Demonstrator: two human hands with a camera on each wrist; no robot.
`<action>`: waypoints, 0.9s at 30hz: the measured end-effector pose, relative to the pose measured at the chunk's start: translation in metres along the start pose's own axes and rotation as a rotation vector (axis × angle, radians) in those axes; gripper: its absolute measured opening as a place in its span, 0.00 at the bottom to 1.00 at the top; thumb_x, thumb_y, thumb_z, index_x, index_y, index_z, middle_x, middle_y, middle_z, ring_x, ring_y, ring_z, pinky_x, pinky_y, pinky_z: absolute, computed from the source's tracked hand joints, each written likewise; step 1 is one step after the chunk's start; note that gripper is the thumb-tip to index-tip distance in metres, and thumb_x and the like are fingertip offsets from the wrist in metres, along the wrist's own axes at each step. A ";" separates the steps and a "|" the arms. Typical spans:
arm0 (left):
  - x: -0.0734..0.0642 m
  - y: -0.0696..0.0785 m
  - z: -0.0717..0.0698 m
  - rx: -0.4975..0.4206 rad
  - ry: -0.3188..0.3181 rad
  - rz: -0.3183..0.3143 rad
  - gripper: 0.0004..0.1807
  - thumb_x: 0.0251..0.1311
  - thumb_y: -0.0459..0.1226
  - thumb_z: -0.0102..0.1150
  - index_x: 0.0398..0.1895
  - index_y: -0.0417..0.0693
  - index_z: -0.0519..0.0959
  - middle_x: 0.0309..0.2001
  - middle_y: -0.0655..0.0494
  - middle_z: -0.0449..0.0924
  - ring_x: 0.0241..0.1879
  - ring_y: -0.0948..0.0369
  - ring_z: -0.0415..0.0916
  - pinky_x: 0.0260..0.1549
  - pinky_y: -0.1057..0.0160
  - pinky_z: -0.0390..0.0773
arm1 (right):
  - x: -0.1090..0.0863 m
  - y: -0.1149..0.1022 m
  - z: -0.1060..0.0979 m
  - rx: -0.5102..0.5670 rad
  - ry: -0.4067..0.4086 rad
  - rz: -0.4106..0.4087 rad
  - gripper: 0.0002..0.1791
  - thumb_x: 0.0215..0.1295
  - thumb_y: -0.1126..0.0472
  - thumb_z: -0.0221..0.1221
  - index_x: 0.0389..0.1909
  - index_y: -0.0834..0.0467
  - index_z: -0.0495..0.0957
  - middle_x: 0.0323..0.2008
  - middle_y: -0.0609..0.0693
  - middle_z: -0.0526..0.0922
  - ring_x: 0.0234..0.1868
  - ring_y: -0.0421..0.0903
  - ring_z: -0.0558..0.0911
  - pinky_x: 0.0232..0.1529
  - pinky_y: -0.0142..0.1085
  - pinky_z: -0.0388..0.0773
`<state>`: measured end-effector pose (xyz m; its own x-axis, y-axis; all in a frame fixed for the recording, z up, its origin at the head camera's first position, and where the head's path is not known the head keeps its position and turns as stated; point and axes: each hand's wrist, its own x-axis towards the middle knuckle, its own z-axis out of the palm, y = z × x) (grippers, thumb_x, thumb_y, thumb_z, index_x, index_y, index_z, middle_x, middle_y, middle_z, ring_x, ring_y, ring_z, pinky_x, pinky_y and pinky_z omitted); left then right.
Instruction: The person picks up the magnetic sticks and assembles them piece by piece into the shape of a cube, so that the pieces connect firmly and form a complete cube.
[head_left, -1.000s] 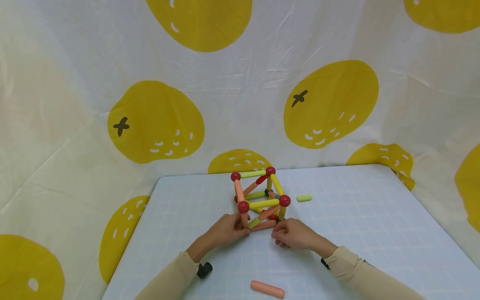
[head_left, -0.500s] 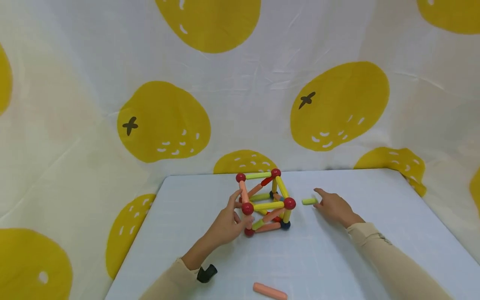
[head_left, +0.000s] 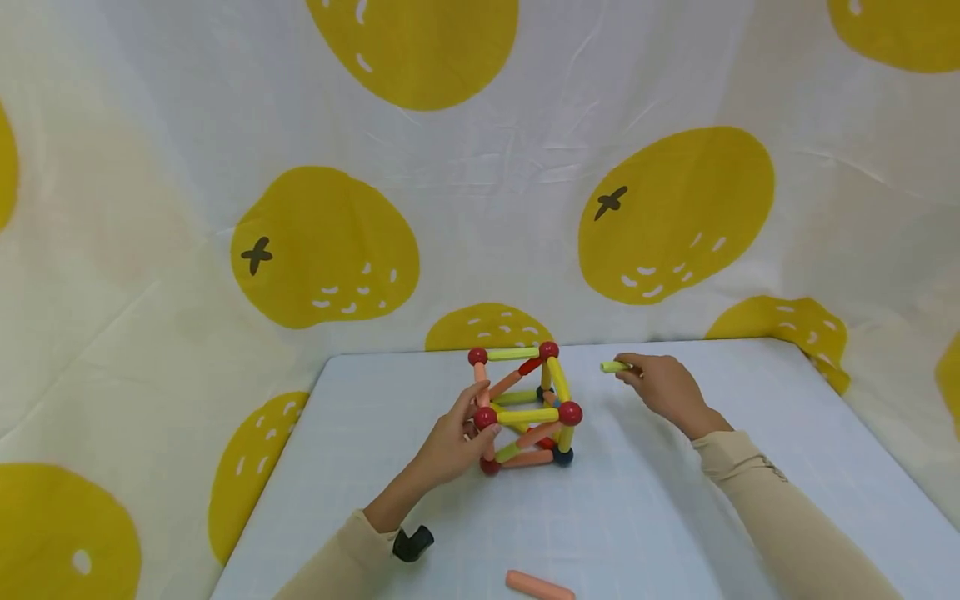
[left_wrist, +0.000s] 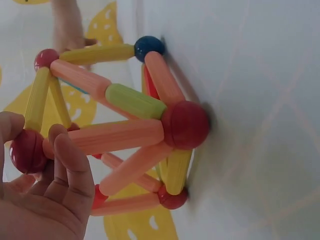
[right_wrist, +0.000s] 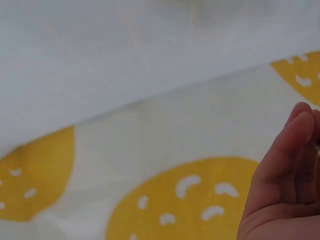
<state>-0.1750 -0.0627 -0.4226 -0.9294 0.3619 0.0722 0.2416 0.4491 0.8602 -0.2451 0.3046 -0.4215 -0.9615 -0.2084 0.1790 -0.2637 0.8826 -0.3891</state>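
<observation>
A cube-like frame of magnetic sticks and balls stands on the table, with a yellow stick (head_left: 527, 415) along its top front edge. Its top front-left red ball (left_wrist: 29, 151) is gripped between the thumb and fingers of my left hand (head_left: 448, 446). Salmon sticks (left_wrist: 120, 136) and a light-green stick (left_wrist: 135, 101) meet at a lower red ball (left_wrist: 187, 125). Right of the frame, my right hand (head_left: 667, 393) pinches a short light-green stick (head_left: 613, 367), raised above the table. In the right wrist view only part of that hand shows, and the stick is out of sight.
A loose salmon stick (head_left: 538, 585) lies near the front of the pale table (head_left: 637, 533). Behind the table hangs a white cloth (head_left: 495, 225) with large yellow fruit prints. A dark blue ball (head_left: 562, 456) forms the frame's lower front-right corner.
My right hand has gone from the frame's lower front-right corner to the light-green stick, taken hold of it and lifted it. My left hand has moved up from the frame's lower corner.
</observation>
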 end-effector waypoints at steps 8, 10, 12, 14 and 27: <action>0.001 0.002 -0.008 -0.086 -0.015 -0.102 0.30 0.72 0.43 0.59 0.74 0.63 0.63 0.51 0.46 0.77 0.30 0.48 0.79 0.26 0.67 0.80 | 0.012 -0.090 -0.038 -0.077 0.138 -0.304 0.17 0.66 0.59 0.68 0.55 0.55 0.83 0.38 0.49 0.89 0.27 0.42 0.77 0.31 0.37 0.79; 0.003 0.004 -0.010 -0.117 -0.019 -0.121 0.28 0.73 0.44 0.58 0.74 0.61 0.64 0.48 0.45 0.77 0.28 0.44 0.78 0.24 0.66 0.79 | 0.015 -0.114 -0.036 -0.135 0.128 -0.406 0.14 0.64 0.59 0.69 0.51 0.53 0.84 0.35 0.48 0.89 0.26 0.41 0.77 0.32 0.37 0.81; 0.005 0.006 -0.011 -0.146 -0.020 -0.136 0.27 0.74 0.44 0.56 0.74 0.61 0.64 0.46 0.43 0.78 0.24 0.45 0.77 0.23 0.64 0.79 | 0.016 -0.133 -0.030 -0.203 0.090 -0.493 0.11 0.63 0.58 0.70 0.46 0.52 0.84 0.30 0.46 0.87 0.24 0.40 0.76 0.31 0.35 0.81; 0.007 0.006 -0.011 -0.164 -0.023 -0.155 0.27 0.74 0.44 0.55 0.74 0.61 0.64 0.46 0.40 0.79 0.21 0.50 0.75 0.23 0.64 0.78 | 0.017 -0.148 -0.022 -0.259 0.030 -0.540 0.09 0.64 0.57 0.70 0.43 0.50 0.84 0.26 0.44 0.84 0.22 0.39 0.74 0.29 0.33 0.79; 0.017 0.012 -0.011 -0.305 -0.001 -0.359 0.23 0.75 0.49 0.53 0.70 0.64 0.70 0.27 0.50 0.77 0.18 0.60 0.72 0.23 0.67 0.77 | 0.020 -0.178 0.001 -0.274 -0.114 -0.570 0.08 0.62 0.51 0.71 0.37 0.48 0.85 0.24 0.42 0.83 0.22 0.36 0.72 0.27 0.27 0.76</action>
<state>-0.1914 -0.0605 -0.4054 -0.9390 0.2285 -0.2569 -0.1878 0.2850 0.9399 -0.2173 0.1425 -0.3496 -0.6826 -0.7066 0.1864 -0.7210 0.6928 -0.0140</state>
